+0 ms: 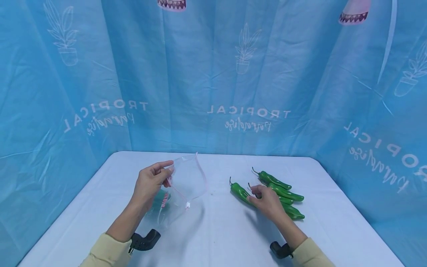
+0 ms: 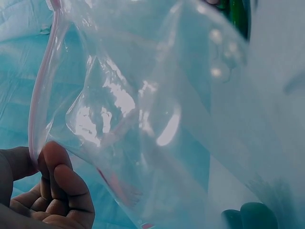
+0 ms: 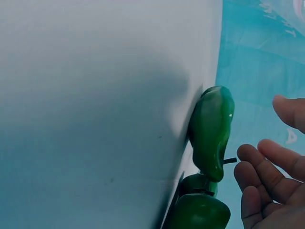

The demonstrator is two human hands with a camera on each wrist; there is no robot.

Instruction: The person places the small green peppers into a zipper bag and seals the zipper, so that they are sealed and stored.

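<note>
My left hand (image 1: 151, 182) pinches the edge of a clear zip bag (image 1: 191, 177) between thumb and fingers, holding it up above the table's left half. The bag's mouth gapes, and a small slider sits on its pink zip strip. On the right lie several long green peppers (image 1: 293, 212) with thin stems. One pepper (image 1: 238, 191) lies apart at their left, its lower end hidden behind my right hand (image 1: 268, 203). In the right wrist view the thumb and fingers (image 3: 274, 179) are spread apart beside the peppers (image 3: 212, 131), with nothing between them.
A white cloth covers the table (image 1: 220, 237). Behind the bag on the left is a green item (image 1: 159, 199), partly hidden by the left hand and the clear plastic. Blue printed curtains (image 1: 200, 74) enclose the table at the back and both sides.
</note>
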